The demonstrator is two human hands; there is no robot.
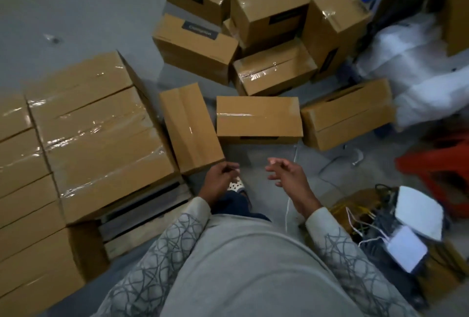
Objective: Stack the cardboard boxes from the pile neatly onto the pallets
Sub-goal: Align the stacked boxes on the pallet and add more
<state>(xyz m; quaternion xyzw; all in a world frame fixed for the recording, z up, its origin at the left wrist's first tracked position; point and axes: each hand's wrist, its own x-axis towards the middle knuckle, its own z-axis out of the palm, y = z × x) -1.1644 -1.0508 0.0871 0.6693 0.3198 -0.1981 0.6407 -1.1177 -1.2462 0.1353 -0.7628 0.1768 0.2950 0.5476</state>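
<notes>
Low at the left, stacked boxes (76,139) sit in tight rows on a wooden pallet (142,217), their tops sealed with glossy clear tape that catches the light. Only the pallet's near right corner shows, with grey slats and dark gaps. Just right of the stack, a long box (190,126) lies on the floor (76,12) with its near corner just beside the left hand (220,179). That hand's fingers (232,168) are loosely curled toward the palm and hold nothing; whether they touch the box corner cannot be told. Below the hand a white perforated shoe (236,186) shows. Across a gap, the right hand (286,174) hangs over the floor with its fingers (275,163) spread and slightly bent, empty and touching nothing. Both sleeves are pale grey with a darker scribbled line pattern.

Beyond the hands a flat, taped box (258,118) rests squarely on the smooth grey concrete floor, and another box (347,113) lies at an angle to its right. Farther off, the pile of boxes (253,24) lies jumbled, some tilted, some with dark labels. A thin white cable (289,210) trails near the right wrist. At the far right lie crumpled white plastic sheeting (418,75), an orange stool (436,164), and, nearer, white flat devices (418,212) atop tangled wires.
</notes>
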